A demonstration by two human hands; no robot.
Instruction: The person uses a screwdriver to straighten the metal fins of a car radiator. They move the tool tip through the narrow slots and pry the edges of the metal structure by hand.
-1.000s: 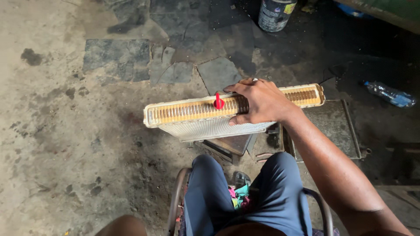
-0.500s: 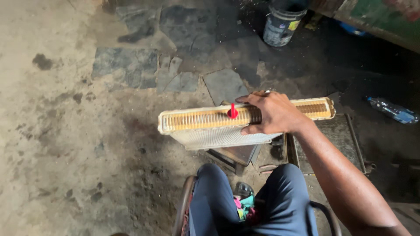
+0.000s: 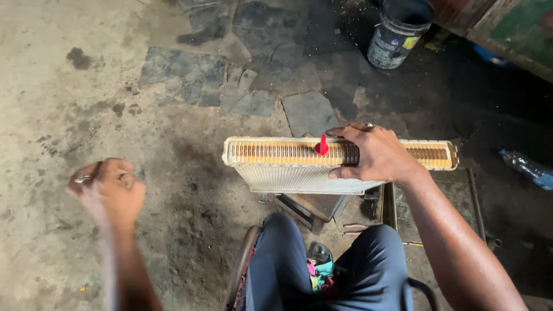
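Note:
A long finned radiator core [image 3: 276, 164] stands on its edge in front of my knees, its rusty yellowish top face up. A small red plug [image 3: 321, 147] sticks up from the middle of that top. My right hand [image 3: 374, 152] grips the top edge just right of the plug, a ring on one finger. My left hand [image 3: 109, 190] is raised at the left, blurred, fingers curled around a small metal piece that I cannot make out. It is well apart from the core.
A dark bucket [image 3: 397, 31] stands at the back right. A plastic bottle [image 3: 527, 168] lies at the right edge. A flat metal grille [image 3: 403, 213] lies beside my right leg. The floor is stained concrete with stone slabs [image 3: 253, 86]. A colourful rag [image 3: 319, 273] sits between my legs.
My left hand has come into view at the left, raised and blurred. The right hand keeps its grip on the core, which has held its place while the camera drifted.

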